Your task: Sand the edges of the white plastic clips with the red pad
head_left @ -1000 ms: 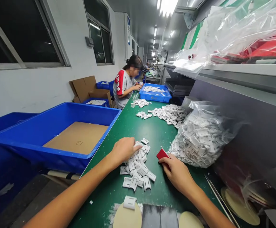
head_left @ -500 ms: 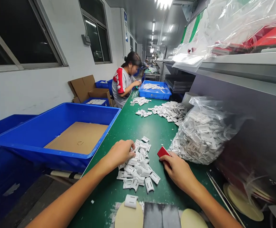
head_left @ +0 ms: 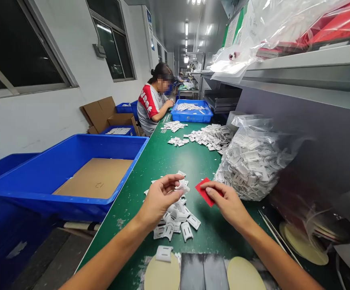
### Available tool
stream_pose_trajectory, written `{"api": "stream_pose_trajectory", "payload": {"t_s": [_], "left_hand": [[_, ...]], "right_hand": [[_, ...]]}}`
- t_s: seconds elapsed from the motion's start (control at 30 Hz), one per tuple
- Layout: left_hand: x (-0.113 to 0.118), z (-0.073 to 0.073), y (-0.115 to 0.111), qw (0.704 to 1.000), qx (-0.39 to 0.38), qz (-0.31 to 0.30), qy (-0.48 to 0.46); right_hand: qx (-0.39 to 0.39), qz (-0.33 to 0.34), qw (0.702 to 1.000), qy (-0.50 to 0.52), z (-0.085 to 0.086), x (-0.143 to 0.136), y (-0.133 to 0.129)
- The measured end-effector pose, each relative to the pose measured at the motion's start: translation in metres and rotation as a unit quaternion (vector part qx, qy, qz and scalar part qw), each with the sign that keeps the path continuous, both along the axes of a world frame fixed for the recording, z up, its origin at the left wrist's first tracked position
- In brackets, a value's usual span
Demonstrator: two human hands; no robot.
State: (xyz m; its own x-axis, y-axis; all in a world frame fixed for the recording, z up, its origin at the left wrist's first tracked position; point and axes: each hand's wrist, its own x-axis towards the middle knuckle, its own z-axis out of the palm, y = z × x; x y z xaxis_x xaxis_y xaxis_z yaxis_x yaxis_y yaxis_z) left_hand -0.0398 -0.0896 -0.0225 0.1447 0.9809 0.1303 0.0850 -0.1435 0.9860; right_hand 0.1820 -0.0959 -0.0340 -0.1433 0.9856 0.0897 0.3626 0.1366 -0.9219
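My left hand (head_left: 158, 200) is raised above a loose pile of white plastic parts (head_left: 178, 215), with one white plastic part (head_left: 182, 185) pinched between thumb and fingertips. To its right, my right hand (head_left: 229, 203) grips a thin red square piece (head_left: 203, 194), its flat face tilted toward me; the material is unclear. Closer to me, a single white part (head_left: 163, 253) rests on a round yellowish disc (head_left: 162, 274). Beside that disc lie dark grey smudged strips (head_left: 203, 270) and a second yellowish disc (head_left: 245, 274).
A clear bag of white parts (head_left: 250, 169) stands right on the green table (head_left: 151, 163). Farther back are more white parts (head_left: 213, 137) and a blue tray (head_left: 191, 117). A large blue bin (head_left: 57, 197) adjoins the left edge. One person (head_left: 152, 100) works at the far left side.
My left hand has lifted off the pile with a white part in its fingers and moved right. My right hand has turned the red piece so more of its face shows.
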Motion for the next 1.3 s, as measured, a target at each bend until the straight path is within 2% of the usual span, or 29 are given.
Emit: {"api": "stream_pose_trajectory", "payload": {"t_s": [0.1,0.2,0.33,0.5,0.57,0.6,0.67,0.7,0.8,0.83,0.87,0.97,1.03,1.13,1.3], "left_hand": [[0.009,-0.007,-0.011,0.999,0.023,0.0,-0.026],[0.011,-0.011,-0.02,0.998,0.055,-0.004,-0.025],[0.012,-0.011,-0.03,0.998,0.052,0.01,-0.028],[0.012,-0.009,-0.038,0.999,0.041,0.013,-0.025],[0.01,-0.01,-0.04,0.998,0.054,0.011,-0.001],[0.01,-0.011,-0.041,0.998,0.058,0.007,0.006],[0.01,-0.013,-0.045,0.997,0.082,0.001,-0.002],[0.01,-0.013,-0.046,0.995,0.102,0.0,-0.012],[0.011,-0.011,-0.05,0.987,0.155,-0.002,-0.039],[0.011,-0.01,-0.05,0.988,0.145,-0.002,-0.048],[0.011,-0.009,-0.048,0.991,0.121,-0.002,-0.062],[0.008,-0.006,-0.04,0.991,0.009,-0.02,-0.13],[0.007,-0.006,-0.036,0.988,-0.023,-0.047,-0.146],[0.007,-0.007,-0.036,0.995,0.006,-0.053,-0.082],[0.009,-0.009,-0.046,0.989,0.135,0.016,0.055]], "right_hand": [[-0.03,-0.037,0.993,0.107,0.008,-0.003,-0.003],[-0.06,-0.036,0.979,0.191,0.014,-0.009,-0.012],[-0.136,0.003,0.934,0.33,0.02,-0.015,-0.021],[-0.142,-0.033,0.901,0.408,0.021,-0.019,-0.025],[-0.147,0.005,0.889,0.433,0.019,-0.019,-0.026],[-0.158,0.046,0.886,0.434,0.018,-0.019,-0.027],[-0.184,0.109,0.894,0.395,0.014,-0.019,-0.026],[-0.187,0.108,0.908,0.358,0.012,-0.018,-0.024],[-0.149,-0.011,0.953,0.263,0.008,-0.016,-0.017],[-0.133,-0.038,0.959,0.248,0.008,-0.016,-0.016],[-0.123,-0.035,0.963,0.237,0.009,-0.016,-0.015],[-0.094,0.073,0.975,0.188,0.015,-0.018,-0.021],[-0.047,0.119,0.982,0.137,0.017,-0.02,-0.026],[0.043,0.096,0.993,0.063,0.015,-0.022,-0.032],[0.201,0.057,0.977,-0.044,0.01,-0.019,-0.036]]}}
